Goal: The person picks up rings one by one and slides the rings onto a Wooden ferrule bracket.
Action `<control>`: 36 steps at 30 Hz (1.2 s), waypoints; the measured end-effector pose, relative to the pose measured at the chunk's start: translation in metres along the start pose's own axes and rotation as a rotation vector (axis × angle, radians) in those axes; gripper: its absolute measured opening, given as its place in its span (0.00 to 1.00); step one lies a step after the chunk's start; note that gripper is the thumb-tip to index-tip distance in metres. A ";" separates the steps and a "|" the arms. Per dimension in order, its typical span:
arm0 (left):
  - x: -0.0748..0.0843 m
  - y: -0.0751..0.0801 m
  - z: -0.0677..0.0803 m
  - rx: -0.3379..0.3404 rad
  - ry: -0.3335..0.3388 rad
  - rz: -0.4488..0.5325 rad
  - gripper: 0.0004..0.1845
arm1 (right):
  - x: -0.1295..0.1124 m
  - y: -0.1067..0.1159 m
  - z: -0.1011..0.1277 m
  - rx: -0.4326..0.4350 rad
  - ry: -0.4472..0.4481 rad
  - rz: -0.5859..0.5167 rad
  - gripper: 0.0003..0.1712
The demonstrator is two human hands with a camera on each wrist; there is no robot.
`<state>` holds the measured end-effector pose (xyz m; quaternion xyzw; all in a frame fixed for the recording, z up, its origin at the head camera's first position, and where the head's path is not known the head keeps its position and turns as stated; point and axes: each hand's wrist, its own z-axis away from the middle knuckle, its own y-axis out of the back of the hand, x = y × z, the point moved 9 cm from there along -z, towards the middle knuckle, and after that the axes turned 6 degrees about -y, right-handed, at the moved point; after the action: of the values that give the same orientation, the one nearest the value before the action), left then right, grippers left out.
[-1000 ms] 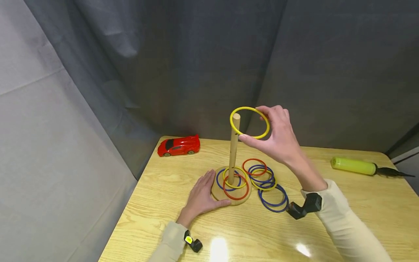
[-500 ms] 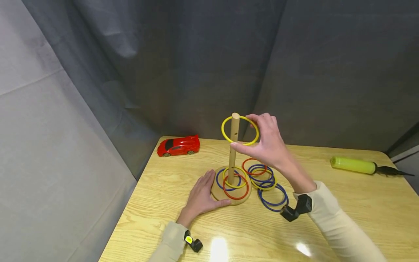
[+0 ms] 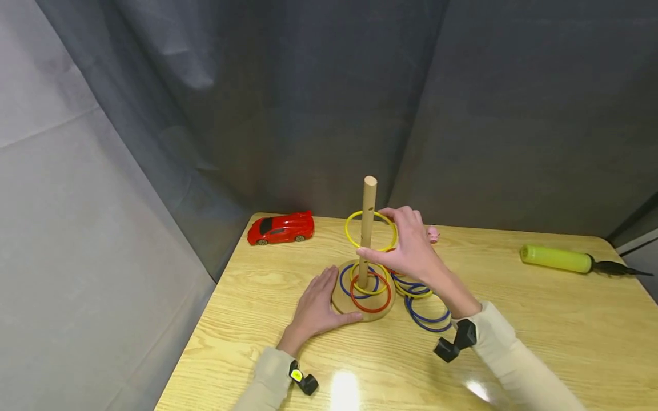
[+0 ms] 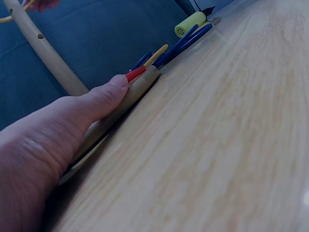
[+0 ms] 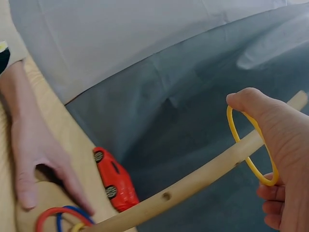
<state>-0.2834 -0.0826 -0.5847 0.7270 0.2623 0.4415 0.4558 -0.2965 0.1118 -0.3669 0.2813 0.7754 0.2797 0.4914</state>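
Observation:
A wooden peg (image 3: 367, 228) stands upright on a round wooden base (image 3: 341, 301) with a blue, a yellow and a red ring (image 3: 370, 299) lying round its foot. My right hand (image 3: 408, 251) pinches a yellow ring (image 3: 354, 240) that encircles the peg about halfway down; the same yellow ring (image 5: 239, 140) shows round the peg (image 5: 193, 186) in the right wrist view. My left hand (image 3: 315, 308) lies flat with straight fingers against the left edge of the base, and its thumb (image 4: 104, 99) rests on the base rim (image 4: 140, 84).
Several loose blue, yellow and red rings (image 3: 424, 305) lie on the table (image 3: 540, 342) right of the base. A red toy car (image 3: 280, 228) sits at the back left, a yellow-green pump (image 3: 557, 258) at the back right, a small pink object (image 3: 433, 233) behind my right hand.
My right hand has lowered the yellow ring from the peg's top over it to about halfway down. The left hand has stayed on the base.

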 end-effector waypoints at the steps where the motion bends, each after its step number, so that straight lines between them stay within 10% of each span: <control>1: 0.000 0.000 0.001 0.002 -0.001 0.001 0.72 | 0.003 -0.004 0.002 -0.008 0.006 -0.011 0.55; 20: 0.002 0.002 0.006 0.030 -0.008 0.006 0.72 | 0.066 -0.087 0.054 -0.099 -0.043 0.059 0.58; 36: 0.002 0.005 0.000 0.044 0.002 0.010 0.74 | 0.069 -0.120 0.067 -0.078 0.041 0.144 0.55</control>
<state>-0.2830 -0.0832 -0.5796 0.7378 0.2689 0.4384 0.4372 -0.2792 0.0894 -0.5179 0.3112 0.7515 0.3501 0.4646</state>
